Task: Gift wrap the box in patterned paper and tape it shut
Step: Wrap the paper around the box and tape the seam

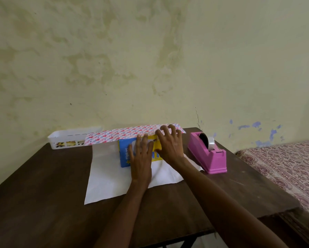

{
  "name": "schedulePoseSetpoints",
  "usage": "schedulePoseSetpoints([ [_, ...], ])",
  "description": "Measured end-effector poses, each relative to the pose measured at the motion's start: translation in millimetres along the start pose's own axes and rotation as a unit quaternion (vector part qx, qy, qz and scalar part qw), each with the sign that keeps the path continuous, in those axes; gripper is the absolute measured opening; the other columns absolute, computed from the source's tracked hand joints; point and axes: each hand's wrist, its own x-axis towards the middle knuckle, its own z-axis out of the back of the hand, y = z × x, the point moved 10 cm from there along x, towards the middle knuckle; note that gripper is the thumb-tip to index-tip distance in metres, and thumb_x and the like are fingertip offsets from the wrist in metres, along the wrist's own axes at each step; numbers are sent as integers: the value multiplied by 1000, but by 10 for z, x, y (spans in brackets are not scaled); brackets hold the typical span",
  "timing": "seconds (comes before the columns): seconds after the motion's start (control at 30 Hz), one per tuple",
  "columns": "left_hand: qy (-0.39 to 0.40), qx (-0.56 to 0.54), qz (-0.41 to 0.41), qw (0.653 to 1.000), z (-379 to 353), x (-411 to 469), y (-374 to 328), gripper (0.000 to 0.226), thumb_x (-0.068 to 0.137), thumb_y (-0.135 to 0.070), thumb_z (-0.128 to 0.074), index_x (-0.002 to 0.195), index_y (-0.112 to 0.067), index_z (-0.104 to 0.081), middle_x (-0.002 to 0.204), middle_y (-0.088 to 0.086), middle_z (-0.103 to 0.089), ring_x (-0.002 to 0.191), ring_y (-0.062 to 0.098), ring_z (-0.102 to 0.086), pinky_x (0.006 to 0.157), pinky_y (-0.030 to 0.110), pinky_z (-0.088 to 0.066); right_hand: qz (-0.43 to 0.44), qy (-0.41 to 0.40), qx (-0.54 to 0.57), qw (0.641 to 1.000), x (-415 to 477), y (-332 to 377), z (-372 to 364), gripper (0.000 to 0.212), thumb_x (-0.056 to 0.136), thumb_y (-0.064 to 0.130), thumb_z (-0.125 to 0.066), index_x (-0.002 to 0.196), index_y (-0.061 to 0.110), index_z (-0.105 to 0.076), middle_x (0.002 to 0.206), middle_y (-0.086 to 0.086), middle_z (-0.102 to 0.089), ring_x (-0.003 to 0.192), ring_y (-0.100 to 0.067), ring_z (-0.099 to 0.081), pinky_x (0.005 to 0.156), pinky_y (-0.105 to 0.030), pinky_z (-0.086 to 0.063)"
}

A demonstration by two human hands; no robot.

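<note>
A blue and yellow box (125, 153) lies on the sheet of wrapping paper (107, 176), whose white back faces up. The paper's far edge (123, 134) is folded up toward the box and shows its pink heart pattern. My left hand (141, 158) lies flat on the top of the box, fingers straight. My right hand (169, 142) reaches over the box's far right edge, its fingers spread and bent on the patterned flap. A pink tape dispenser (208, 153) with a roll of clear tape stands just right of the paper.
A dark wooden table (42, 185) carries everything. A white slotted plastic tray (67, 138) sits at the back left against the wall. A bed with a patterned cover (284, 169) stands to the right of the table.
</note>
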Motion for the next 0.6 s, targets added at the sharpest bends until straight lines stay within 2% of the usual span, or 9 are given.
schedulePoseSetpoints([
  [0.1,-8,7,3,1000,20,9,12,86,79,-26,-72,151,-24,-25,160,7,-11,147,33,-8,115,55,-19,-7,-1,13,1000,-20,21,-36,64,56,36,-84,112,20,-56,115,-4,-57,113,-33,-47,81,-44,-42],
  [0.2,-5,-2,4,1000,25,8,8,83,80,-20,-70,150,-25,-27,161,7,-10,147,33,-7,115,56,-18,-5,0,38,999,-77,8,-36,67,59,34,-85,117,20,-55,120,-3,-56,113,-32,-47,81,-42,-43],
  [0.27,-3,-11,5,1000,41,-4,14,83,80,-14,-68,150,-26,-25,161,7,-8,147,33,-5,114,57,-17,-33,-12,89,995,-156,-82,17,64,65,32,-85,120,19,-56,122,-5,-56,112,-31,-49,83,-42,-44],
  [0.37,3,-14,-10,1000,39,-16,-4,87,81,-8,-65,152,-26,-19,161,8,1,147,34,3,115,58,-12,-120,-56,145,980,-337,-438,213,28,82,28,-72,107,18,-63,112,-4,-61,105,-27,-52,84,-37,-40],
  [0.43,-19,-31,-11,999,113,-37,-5,83,77,0,-63,149,-24,-29,161,9,-5,147,34,-3,113,59,-15,-197,-65,124,970,-510,-834,350,14,88,21,-59,97,14,-66,105,-6,-63,99,-29,-51,78,-37,-37],
  [0.5,-27,-23,-8,999,137,-56,-4,82,75,1,-63,148,-23,-32,161,8,-8,147,34,-5,113,59,-17,-277,-66,83,955,-714,-1271,505,21,93,20,-48,96,9,-66,103,-11,-63,96,-31,-50,76,-39,-39],
  [0.6,0,5,-7,1000,81,-63,-6,91,77,-12,-70,151,-25,-20,161,9,2,147,34,2,114,57,-14,-377,-33,22,926,-1004,-1860,624,30,99,27,-43,100,6,-64,109,-15,-59,100,-33,-51,83,-43,-45],
])
